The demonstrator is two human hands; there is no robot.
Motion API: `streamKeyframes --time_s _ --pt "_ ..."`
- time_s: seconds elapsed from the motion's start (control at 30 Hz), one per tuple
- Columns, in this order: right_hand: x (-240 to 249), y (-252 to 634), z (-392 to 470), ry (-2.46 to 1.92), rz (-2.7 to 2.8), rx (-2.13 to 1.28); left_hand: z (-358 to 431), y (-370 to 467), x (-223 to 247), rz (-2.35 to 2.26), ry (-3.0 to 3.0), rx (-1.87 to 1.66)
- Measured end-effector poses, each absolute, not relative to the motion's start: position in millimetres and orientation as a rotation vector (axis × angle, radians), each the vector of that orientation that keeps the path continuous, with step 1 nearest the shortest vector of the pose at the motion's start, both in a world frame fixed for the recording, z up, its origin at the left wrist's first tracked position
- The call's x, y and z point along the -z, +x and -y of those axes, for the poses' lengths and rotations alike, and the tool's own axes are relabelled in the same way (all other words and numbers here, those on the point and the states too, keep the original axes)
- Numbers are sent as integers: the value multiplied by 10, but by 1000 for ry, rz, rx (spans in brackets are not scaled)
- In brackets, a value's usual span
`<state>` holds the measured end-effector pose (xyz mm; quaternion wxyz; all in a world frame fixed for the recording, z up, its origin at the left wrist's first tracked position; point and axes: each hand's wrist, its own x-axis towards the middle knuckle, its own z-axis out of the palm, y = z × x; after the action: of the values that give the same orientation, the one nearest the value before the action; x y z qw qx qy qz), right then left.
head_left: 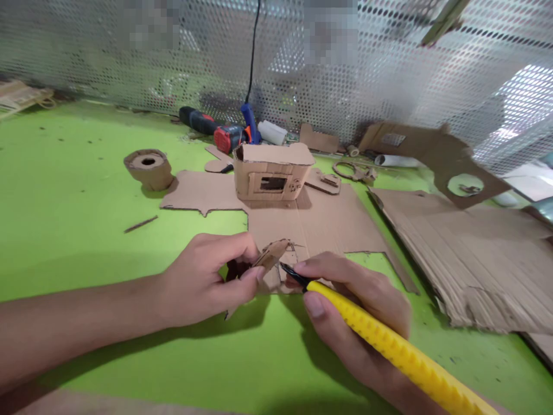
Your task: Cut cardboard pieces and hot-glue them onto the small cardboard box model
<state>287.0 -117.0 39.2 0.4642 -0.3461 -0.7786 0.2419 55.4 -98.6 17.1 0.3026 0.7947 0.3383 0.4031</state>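
Note:
My left hand pinches a small cardboard piece above the green table. Closed round a yellow utility knife, my right hand holds the black blade end close to that piece; whether the blade touches it I cannot tell. Under both hands lies a flat cut cardboard sheet. On its far part stands a small cardboard model shaped like an oven, with a window and little knobs.
At the back lie a red and black power tool and a blue glue gun on a cord. A cardboard roll stands at left. Cardboard sheets are stacked at right, before a perforated metal screen.

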Motion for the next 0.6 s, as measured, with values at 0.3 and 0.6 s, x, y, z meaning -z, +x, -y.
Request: streamKeyframes --time_s 0.3,0.6 --pt "-395 2875 1117 -688 1968 -632 987 539 -166 -904 2082 -1083" --pt "-400 2896 1139 -672 2014 -574 1009 544 -190 -931 2121 -1011"
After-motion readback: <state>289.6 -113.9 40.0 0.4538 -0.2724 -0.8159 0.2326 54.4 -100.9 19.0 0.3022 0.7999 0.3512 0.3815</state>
